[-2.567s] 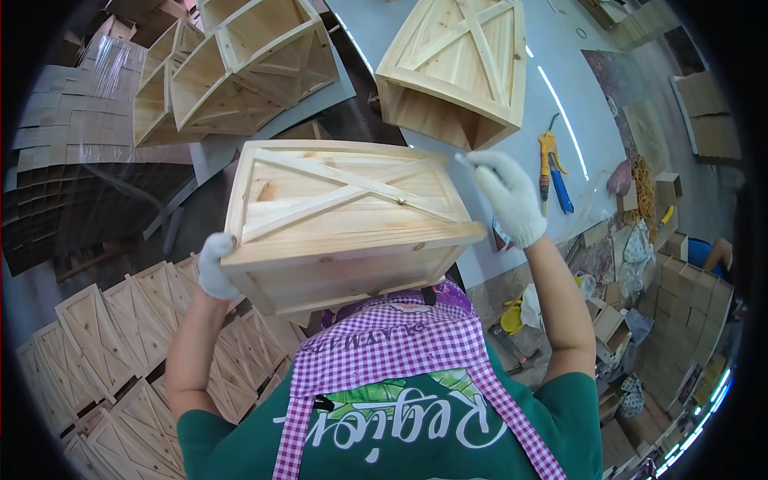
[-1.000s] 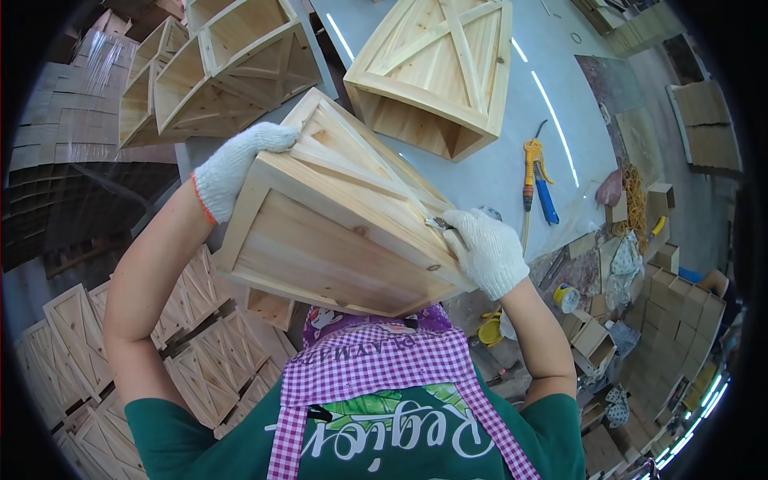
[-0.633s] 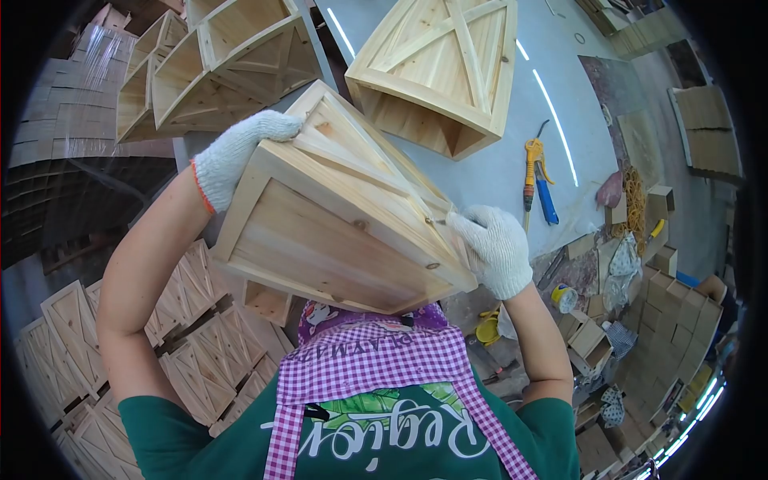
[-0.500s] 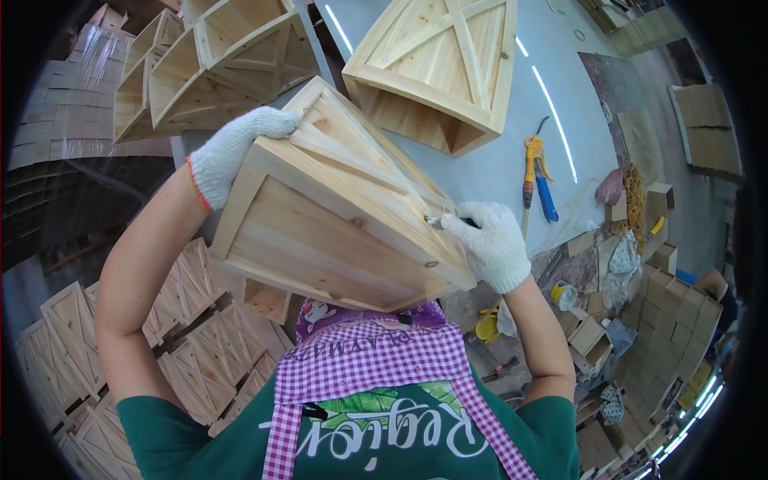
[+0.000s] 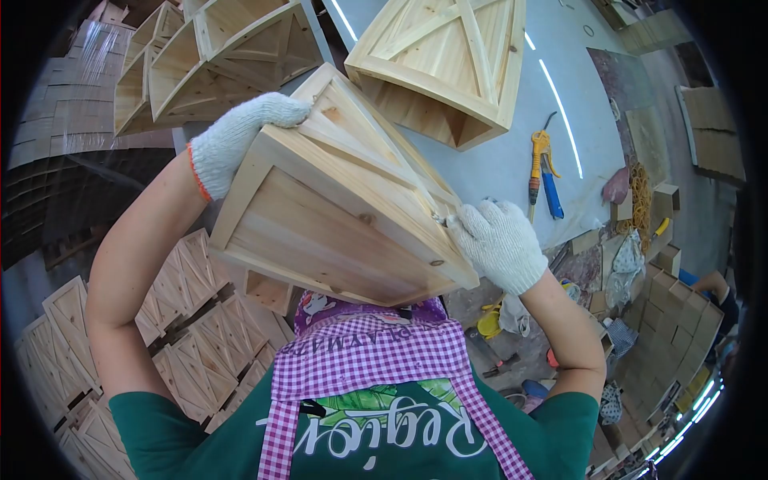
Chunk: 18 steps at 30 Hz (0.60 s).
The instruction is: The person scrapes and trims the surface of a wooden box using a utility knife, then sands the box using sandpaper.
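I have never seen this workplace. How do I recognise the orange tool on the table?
Look for the pale worktable, then the wooden box with a crossed panel standing on it. To its right, two slim tools lie close together. The orange tool has a thin, dark, bent tip; its neighbour has a blue handle.

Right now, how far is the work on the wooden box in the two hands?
The wooden box already looks assembled: its side panel and crossed slats are in place. In hand, the left hand grips a top corner while the right hand pinches something small, mostly hidden, against the braced face. Probably only detail work is left there, though I cannot tell how much.
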Each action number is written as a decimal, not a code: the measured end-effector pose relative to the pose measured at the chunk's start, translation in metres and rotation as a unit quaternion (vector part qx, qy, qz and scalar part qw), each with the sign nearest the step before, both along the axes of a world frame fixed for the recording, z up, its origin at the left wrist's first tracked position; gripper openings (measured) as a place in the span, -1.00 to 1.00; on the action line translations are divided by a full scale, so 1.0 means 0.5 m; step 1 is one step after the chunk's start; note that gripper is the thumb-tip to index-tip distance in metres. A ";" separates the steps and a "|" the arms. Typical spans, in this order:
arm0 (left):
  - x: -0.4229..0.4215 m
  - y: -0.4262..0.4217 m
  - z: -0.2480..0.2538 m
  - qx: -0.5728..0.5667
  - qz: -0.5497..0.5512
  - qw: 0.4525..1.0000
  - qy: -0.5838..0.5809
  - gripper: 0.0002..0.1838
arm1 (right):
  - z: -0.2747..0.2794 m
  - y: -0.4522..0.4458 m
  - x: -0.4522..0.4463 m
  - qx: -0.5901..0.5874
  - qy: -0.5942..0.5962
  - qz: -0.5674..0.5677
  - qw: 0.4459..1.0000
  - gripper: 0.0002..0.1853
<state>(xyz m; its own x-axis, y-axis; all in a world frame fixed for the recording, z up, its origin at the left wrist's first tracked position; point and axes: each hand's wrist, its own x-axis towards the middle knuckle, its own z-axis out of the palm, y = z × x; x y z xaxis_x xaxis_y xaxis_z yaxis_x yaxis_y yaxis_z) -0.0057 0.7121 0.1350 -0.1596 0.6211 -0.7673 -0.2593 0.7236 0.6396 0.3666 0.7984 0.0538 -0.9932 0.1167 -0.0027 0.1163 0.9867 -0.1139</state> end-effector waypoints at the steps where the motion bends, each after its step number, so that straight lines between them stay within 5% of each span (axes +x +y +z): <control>1: -0.001 0.000 0.001 -0.002 0.005 1.000 0.000 -0.41 | 0.011 0.003 0.002 -0.018 -0.008 -0.005 1.000 -0.64; 4: -0.003 -0.002 -0.003 -0.010 0.015 1.000 -0.002 -0.51 | 0.021 0.000 0.013 -0.057 -0.026 -0.016 0.998 -0.65; 11: 0.004 -0.003 0.003 0.000 0.018 1.000 0.016 -0.53 | -0.005 -0.022 0.015 -0.283 0.048 -0.238 0.928 -0.79; 18: 0.006 -0.006 -0.004 0.019 0.001 0.999 0.047 -0.33 | -0.008 -0.019 -0.026 -0.243 -0.019 -0.258 0.935 -0.78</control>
